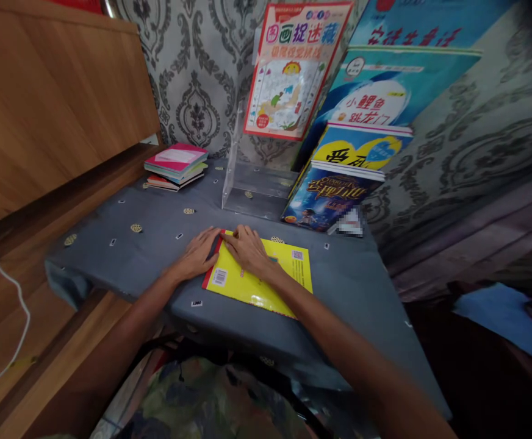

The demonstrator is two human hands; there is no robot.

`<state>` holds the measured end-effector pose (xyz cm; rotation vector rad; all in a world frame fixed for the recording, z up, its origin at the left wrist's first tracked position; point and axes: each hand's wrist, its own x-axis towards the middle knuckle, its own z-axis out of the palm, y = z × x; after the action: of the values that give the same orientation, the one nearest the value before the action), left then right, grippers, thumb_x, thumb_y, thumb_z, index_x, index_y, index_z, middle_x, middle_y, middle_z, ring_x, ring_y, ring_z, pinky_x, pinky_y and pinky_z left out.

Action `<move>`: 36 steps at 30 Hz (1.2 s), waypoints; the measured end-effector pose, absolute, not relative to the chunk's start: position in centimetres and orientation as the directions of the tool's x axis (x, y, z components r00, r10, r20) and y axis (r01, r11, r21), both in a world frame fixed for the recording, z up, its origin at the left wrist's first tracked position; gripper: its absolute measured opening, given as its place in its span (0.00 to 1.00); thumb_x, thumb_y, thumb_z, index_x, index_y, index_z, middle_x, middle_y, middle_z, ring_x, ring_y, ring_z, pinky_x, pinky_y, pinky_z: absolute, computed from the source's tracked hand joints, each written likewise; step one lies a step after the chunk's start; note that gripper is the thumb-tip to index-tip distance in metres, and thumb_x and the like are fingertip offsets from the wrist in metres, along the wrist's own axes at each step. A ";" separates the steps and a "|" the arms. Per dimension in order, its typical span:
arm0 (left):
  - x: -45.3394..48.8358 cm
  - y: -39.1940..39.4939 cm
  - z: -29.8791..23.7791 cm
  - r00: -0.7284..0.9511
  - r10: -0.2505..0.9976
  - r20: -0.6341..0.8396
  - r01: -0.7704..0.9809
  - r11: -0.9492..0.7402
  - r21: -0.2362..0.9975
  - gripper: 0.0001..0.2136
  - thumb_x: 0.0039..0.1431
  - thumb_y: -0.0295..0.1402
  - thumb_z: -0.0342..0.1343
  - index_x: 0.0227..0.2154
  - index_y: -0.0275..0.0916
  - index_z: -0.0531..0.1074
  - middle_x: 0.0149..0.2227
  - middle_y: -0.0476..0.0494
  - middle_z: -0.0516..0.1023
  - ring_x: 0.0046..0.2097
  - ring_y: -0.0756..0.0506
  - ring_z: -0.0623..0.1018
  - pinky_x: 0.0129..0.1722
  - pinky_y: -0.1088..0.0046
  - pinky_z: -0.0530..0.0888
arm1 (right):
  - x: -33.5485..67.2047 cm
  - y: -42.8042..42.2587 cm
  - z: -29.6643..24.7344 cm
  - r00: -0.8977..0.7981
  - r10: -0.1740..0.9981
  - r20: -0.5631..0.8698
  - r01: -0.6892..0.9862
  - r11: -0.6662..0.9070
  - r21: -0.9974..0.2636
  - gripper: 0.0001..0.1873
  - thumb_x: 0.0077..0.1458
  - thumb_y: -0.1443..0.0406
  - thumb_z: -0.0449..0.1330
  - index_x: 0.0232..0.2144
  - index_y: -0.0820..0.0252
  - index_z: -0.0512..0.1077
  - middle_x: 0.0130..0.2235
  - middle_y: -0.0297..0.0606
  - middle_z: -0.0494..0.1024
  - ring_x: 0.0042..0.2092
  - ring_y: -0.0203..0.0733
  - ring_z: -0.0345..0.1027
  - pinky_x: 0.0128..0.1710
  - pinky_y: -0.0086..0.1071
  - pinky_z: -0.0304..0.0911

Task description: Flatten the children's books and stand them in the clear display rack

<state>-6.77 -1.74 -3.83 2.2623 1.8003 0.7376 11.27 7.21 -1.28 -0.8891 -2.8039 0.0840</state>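
Both flat, gripping nothing: left hand (199, 253) at spine of yellow book (284, 274), right hand (248, 249) atop; barcode (219, 277) on cover.

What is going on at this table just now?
A person rests both bare hands on a yellow book lying flat on the grey-covered table. The left hand sits at its red spine edge, the right hand on the cover near the same corner. Behind are a clear holder, leaning picture books and a small book stack.
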 end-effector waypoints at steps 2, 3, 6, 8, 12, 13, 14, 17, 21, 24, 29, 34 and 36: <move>-6.8 -1.7 -3.8 0.157 0.950 0.271 0.872 -0.262 0.413 0.29 0.64 0.33 0.48 0.67 0.36 0.53 0.67 0.34 0.62 0.70 0.38 0.58 0.68 0.53 0.60 | 11.1 7.3 -1.3 -0.783 0.597 0.174 0.587 0.802 -0.108 0.17 0.70 0.60 0.50 0.55 0.50 0.72 0.46 0.44 0.70 0.48 0.49 0.60 0.45 0.39 0.54; -6.8 -1.7 -3.8 0.163 0.950 0.266 0.874 -0.264 0.408 0.29 0.64 0.33 0.48 0.67 0.36 0.54 0.67 0.34 0.62 0.70 0.38 0.58 0.68 0.53 0.60 | 11.0 7.3 -1.3 -0.775 0.606 0.178 0.598 0.795 -0.102 0.17 0.70 0.60 0.50 0.54 0.51 0.73 0.46 0.45 0.70 0.49 0.50 0.60 0.45 0.39 0.54; -6.7 -1.6 -3.7 0.185 0.953 0.240 0.885 -0.268 0.380 0.28 0.64 0.32 0.47 0.67 0.37 0.55 0.68 0.36 0.62 0.71 0.39 0.57 0.68 0.53 0.59 | 10.9 7.0 -1.3 -0.759 0.624 0.185 0.620 0.780 -0.087 0.17 0.70 0.60 0.49 0.53 0.53 0.72 0.48 0.46 0.71 0.50 0.50 0.60 0.47 0.40 0.55; -6.6 -1.5 -3.5 0.197 0.958 0.210 0.896 -0.263 0.357 0.28 0.64 0.31 0.46 0.67 0.37 0.55 0.69 0.37 0.61 0.71 0.39 0.56 0.68 0.53 0.58 | 10.9 6.9 -1.3 -0.753 0.630 0.187 0.627 0.774 -0.083 0.17 0.70 0.60 0.48 0.53 0.54 0.72 0.48 0.46 0.71 0.50 0.51 0.60 0.48 0.40 0.55; -6.1 -1.0 -2.8 0.205 0.967 0.150 0.919 -0.243 0.310 0.29 0.61 0.29 0.46 0.66 0.33 0.57 0.68 0.35 0.61 0.70 0.40 0.58 0.68 0.56 0.58 | 10.8 6.9 -1.5 -0.747 0.632 0.207 0.632 0.771 -0.077 0.16 0.70 0.60 0.49 0.52 0.57 0.71 0.48 0.47 0.71 0.51 0.51 0.61 0.49 0.42 0.56; -6.0 -0.9 -2.7 0.200 0.969 0.146 0.927 -0.235 0.292 0.28 0.61 0.29 0.46 0.65 0.33 0.57 0.68 0.35 0.62 0.70 0.40 0.59 0.68 0.56 0.58 | 10.8 7.0 -1.5 -0.745 0.633 0.209 0.633 0.770 -0.078 0.16 0.70 0.60 0.49 0.52 0.58 0.71 0.49 0.47 0.71 0.51 0.52 0.61 0.49 0.42 0.56; -5.8 -0.7 -2.6 0.191 0.970 0.150 0.937 -0.226 0.268 0.27 0.62 0.29 0.45 0.65 0.33 0.58 0.67 0.35 0.64 0.69 0.40 0.60 0.68 0.56 0.59 | 10.8 7.0 -1.5 -0.744 0.635 0.209 0.634 0.769 -0.081 0.15 0.69 0.61 0.50 0.51 0.59 0.71 0.49 0.47 0.71 0.52 0.52 0.61 0.49 0.43 0.56; -5.0 -0.5 -2.6 0.161 0.970 0.180 0.965 -0.193 0.175 0.24 0.68 0.34 0.42 0.64 0.33 0.60 0.65 0.34 0.67 0.67 0.39 0.64 0.65 0.55 0.62 | 11.2 6.9 -1.4 -0.742 0.638 0.206 0.636 0.767 -0.084 0.14 0.69 0.61 0.51 0.49 0.61 0.72 0.50 0.48 0.72 0.52 0.51 0.61 0.50 0.43 0.57; -4.2 -0.4 -2.6 0.139 0.973 0.184 0.987 -0.152 0.060 0.24 0.70 0.38 0.41 0.64 0.32 0.61 0.64 0.31 0.68 0.66 0.35 0.66 0.62 0.52 0.65 | 13.0 6.7 -1.0 -0.725 0.661 0.194 0.660 0.747 -0.079 0.14 0.69 0.62 0.51 0.48 0.63 0.72 0.51 0.48 0.72 0.53 0.52 0.61 0.51 0.43 0.58; -3.9 -0.3 -2.3 0.137 0.973 0.185 0.989 -0.144 0.020 0.23 0.70 0.37 0.40 0.63 0.33 0.63 0.63 0.31 0.69 0.64 0.35 0.68 0.60 0.52 0.66 | 15.2 6.7 -0.9 -0.698 0.691 0.188 0.691 0.719 -0.076 0.14 0.68 0.63 0.51 0.48 0.63 0.72 0.51 0.49 0.72 0.53 0.52 0.61 0.51 0.43 0.57; -3.7 -0.4 -1.8 0.129 0.976 0.174 0.991 -0.133 0.013 0.23 0.70 0.37 0.40 0.62 0.32 0.65 0.64 0.32 0.68 0.62 0.35 0.69 0.58 0.52 0.68 | 19.3 6.6 -0.9 -0.645 0.739 0.197 0.744 0.665 -0.059 0.14 0.69 0.62 0.51 0.47 0.62 0.73 0.50 0.48 0.73 0.52 0.51 0.62 0.49 0.42 0.57; -3.5 -0.5 -1.7 0.112 0.979 0.169 0.993 -0.116 0.013 0.23 0.70 0.37 0.39 0.62 0.34 0.65 0.65 0.34 0.67 0.64 0.36 0.68 0.60 0.53 0.66 | 22.9 6.3 -0.9 -0.568 0.799 0.198 0.809 0.586 -0.041 0.14 0.69 0.63 0.50 0.46 0.61 0.74 0.49 0.47 0.74 0.50 0.50 0.62 0.46 0.40 0.55; -3.5 -0.5 -1.8 0.110 0.978 0.176 0.993 -0.116 0.025 0.23 0.70 0.37 0.39 0.63 0.35 0.64 0.65 0.34 0.67 0.64 0.36 0.68 0.61 0.54 0.66 | 24.2 6.3 -1.0 -0.525 0.826 0.206 0.837 0.545 -0.048 0.15 0.69 0.63 0.50 0.47 0.61 0.75 0.49 0.47 0.74 0.51 0.50 0.63 0.46 0.40 0.56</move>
<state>-3.49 -0.53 -1.76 2.4119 2.1506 0.2410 24.22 6.29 -1.02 -1.4062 -2.5766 -0.0839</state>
